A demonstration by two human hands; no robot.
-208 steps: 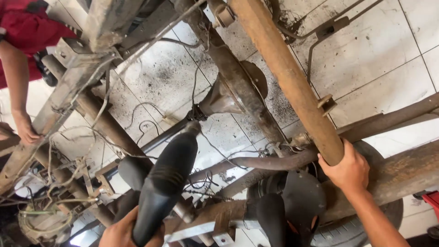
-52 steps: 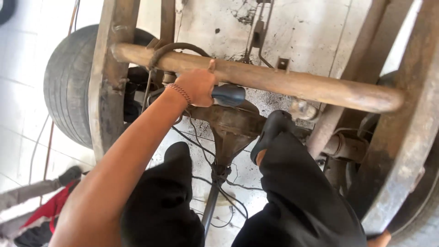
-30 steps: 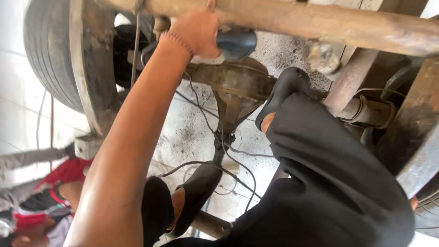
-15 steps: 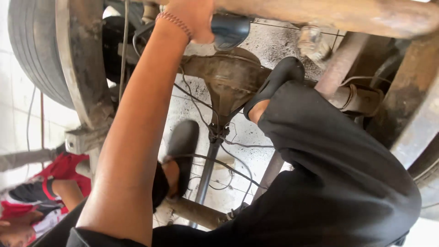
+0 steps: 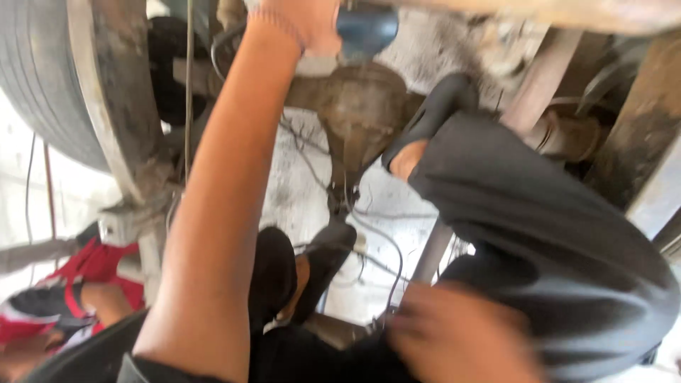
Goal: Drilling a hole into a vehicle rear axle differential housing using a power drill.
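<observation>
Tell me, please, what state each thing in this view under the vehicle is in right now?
Left hand: raised, wrapped around the blue tool handle.
Blue tool handle: held against the rusty beam.
Rusty beam: overhead, horizontal.
Right hand: low, blurred; grip cannot be told.
Tyre: mounted, at left.
Axle housing: rusty, in place.

A large worn tyre (image 5: 42, 78) fills the upper left of the frame, with a rusty metal frame rail (image 5: 117, 106) running down just beside it. At centre top, a rusted axle housing (image 5: 362, 106) is seen, with thin loose wires (image 5: 369, 227) hanging below it against a pale tiled floor (image 5: 298, 191). At lower left, a person in red clothing (image 5: 78, 284) is partly visible. Rusty beams (image 5: 638, 135) cross the upper right.
</observation>
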